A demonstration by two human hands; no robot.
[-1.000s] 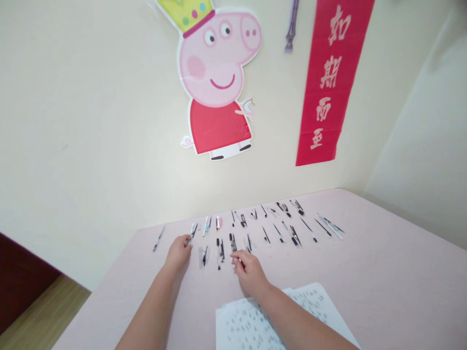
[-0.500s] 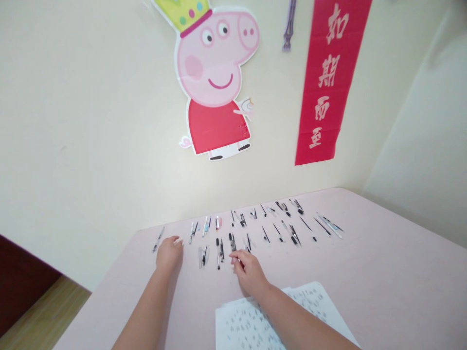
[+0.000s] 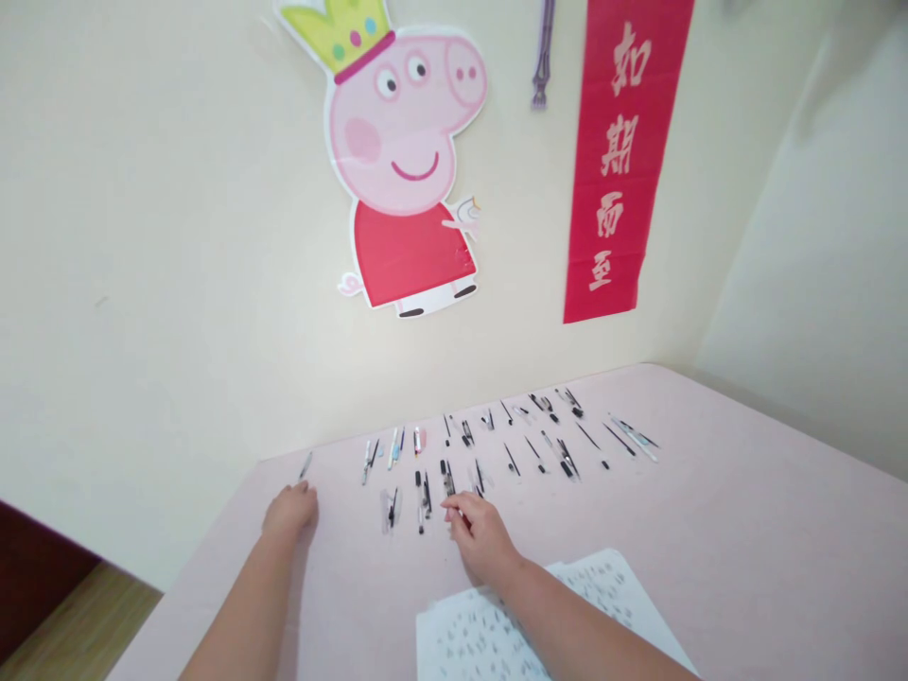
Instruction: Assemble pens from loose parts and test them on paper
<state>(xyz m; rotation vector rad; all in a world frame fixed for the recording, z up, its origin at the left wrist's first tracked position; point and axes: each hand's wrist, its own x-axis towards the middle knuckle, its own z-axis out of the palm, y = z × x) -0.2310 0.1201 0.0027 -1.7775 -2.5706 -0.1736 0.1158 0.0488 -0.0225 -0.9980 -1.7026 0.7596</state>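
Note:
At the table's left end, my left hand (image 3: 290, 509) is closed over the lower end of a slim grey pen (image 3: 305, 463). The pen's upper part sticks out beyond the fingertips and lies along the tabletop. My right hand (image 3: 482, 539) rests near the middle, thumb and fingers drawn together in a pinch. Its fingertips are at the lower end of a black-capped clear pen (image 3: 446, 476) with a dark piece beside it. What the right fingers hold, if anything, is hidden. Just left of them lie another black-capped pen (image 3: 419, 501) and a dark refill (image 3: 427, 494).
Several pens and pen parts lie in two rows across the pink table (image 3: 709, 530), including a light-blue pen (image 3: 635, 440) at right. Written sheets (image 3: 468, 643) sit under my right forearm. Behind stands a wall with a cartoon pig cutout (image 3: 411, 246) and a red banner (image 3: 610, 189).
My left hand has moved left and closed over the lower end of the grey pen. My right hand stays about where it was. The whole view has shifted slightly.

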